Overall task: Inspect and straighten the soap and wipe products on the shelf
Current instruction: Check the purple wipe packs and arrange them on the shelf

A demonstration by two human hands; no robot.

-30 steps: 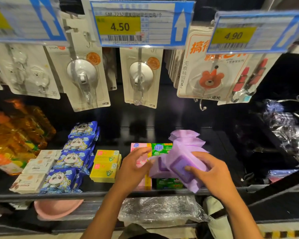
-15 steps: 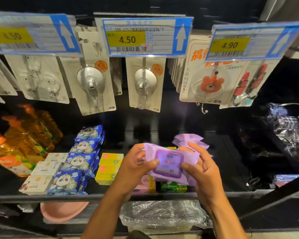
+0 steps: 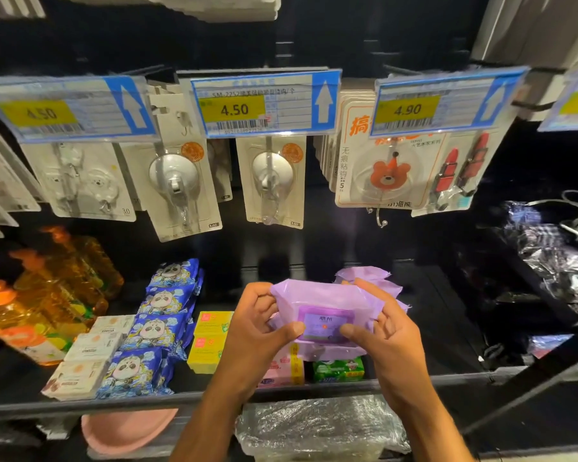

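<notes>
Fingers [image 3: 259, 293] on left hand [image 3: 252, 331] and right hand [image 3: 392, 341] grip the purple plastic wipes pack [image 3: 324, 300] by both ends, long axis sideways, above the shelf [image 3: 114, 403] front edge

Left hand [image 3: 254, 331], fingers curled, thumb on front, gripping purple wipe pack [image 3: 324, 301] at its left end, right hand [image 3: 391, 341] likewise at right end, bare forearms entering from below
</notes>
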